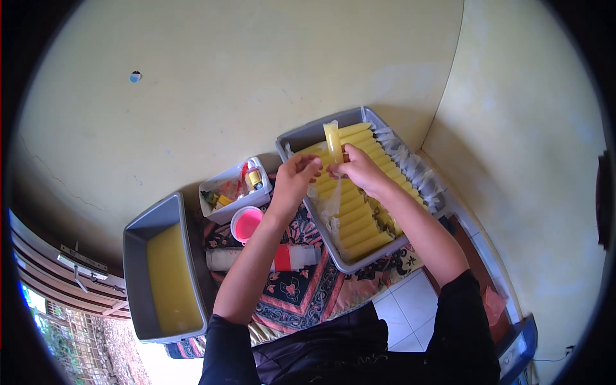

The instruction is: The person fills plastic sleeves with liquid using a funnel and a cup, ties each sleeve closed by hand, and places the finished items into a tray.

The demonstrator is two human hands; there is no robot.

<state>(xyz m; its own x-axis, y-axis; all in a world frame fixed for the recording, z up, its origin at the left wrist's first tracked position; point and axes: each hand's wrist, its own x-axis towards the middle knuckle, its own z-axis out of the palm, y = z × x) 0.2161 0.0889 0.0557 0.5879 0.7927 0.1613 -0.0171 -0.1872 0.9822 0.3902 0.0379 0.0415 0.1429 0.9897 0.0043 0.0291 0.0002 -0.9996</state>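
Note:
My right hand is closed round a slim plastic tube bag of yellow liquid, held upright with its loose clear end hanging below. Close by on the left, my left hand has its fingers curled near the bag; whether they pinch anything is too small to tell. Beneath both hands is a grey tub with rows of filled yellow bags, their clear ends bunched along the right side.
A grey tub of yellow liquid stands at the left. Between the tubs are a small white basket with bottles, a pink-and-white cup and a stack of clear plastic bags with a red band, on a patterned cloth.

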